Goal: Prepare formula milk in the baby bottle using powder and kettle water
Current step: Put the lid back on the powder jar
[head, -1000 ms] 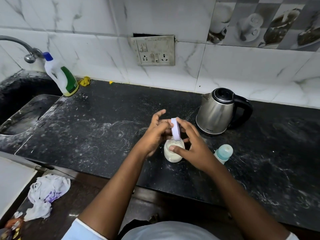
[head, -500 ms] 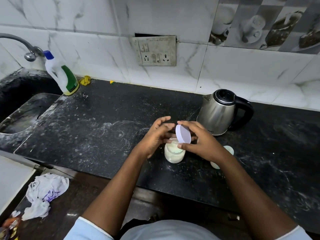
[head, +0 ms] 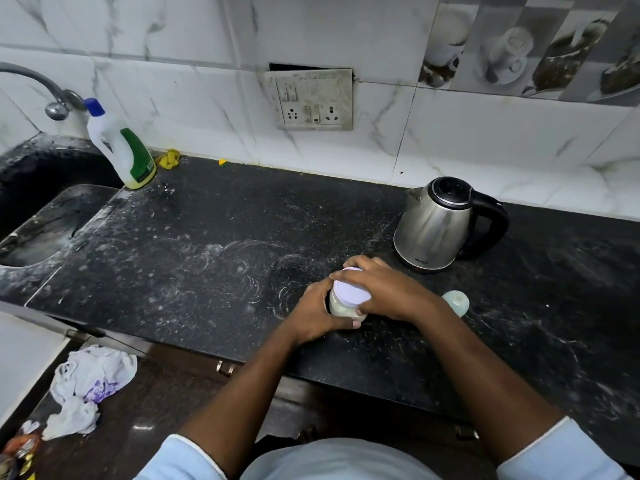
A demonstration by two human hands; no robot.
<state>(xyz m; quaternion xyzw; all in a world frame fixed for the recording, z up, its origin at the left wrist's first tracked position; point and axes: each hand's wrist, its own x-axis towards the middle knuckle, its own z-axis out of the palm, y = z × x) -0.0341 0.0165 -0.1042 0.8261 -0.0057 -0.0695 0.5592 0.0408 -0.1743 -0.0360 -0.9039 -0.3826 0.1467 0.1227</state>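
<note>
Jar [head: 341, 305]: a small clear container of pale powder standing upright on the black counter [head: 214, 244], near its front edge and in front of the kettle [head: 437, 227]. A white lid [head: 350, 289] lies flat across the jar's mouth. Whether it is fully seated cannot be told.

Left hand [head: 313, 315]: wrapped around the jar's left side and lower wall, thumb tip showing at the base; fingers closed on the jar.

Right hand [head: 384, 289]: laid over the lid from the right, fingers curled around its far rim and thumb at its near rim; fingers closed on the lid.

Bottle [head: 456, 302]: pale blue-green, just right of the right wrist, on the counter and largely hidden by the forearm; its posture cannot be told.

Kettle: steel body, black handle pointing right, black lid closed, spout toward the wall-left; standing behind and to the right of the hands, apart from them.

Counter: dark stone marked with white smears and rings. At its far left a sink [head: 45, 223] under a tap [head: 52, 98]; a white jug [head: 119, 147] with green label and blue cap stands at the wall beside it. A socket plate [head: 311, 98] is set in the tiled wall. A crumpled bag [head: 90, 386] lies on the floor at lower left.
</note>
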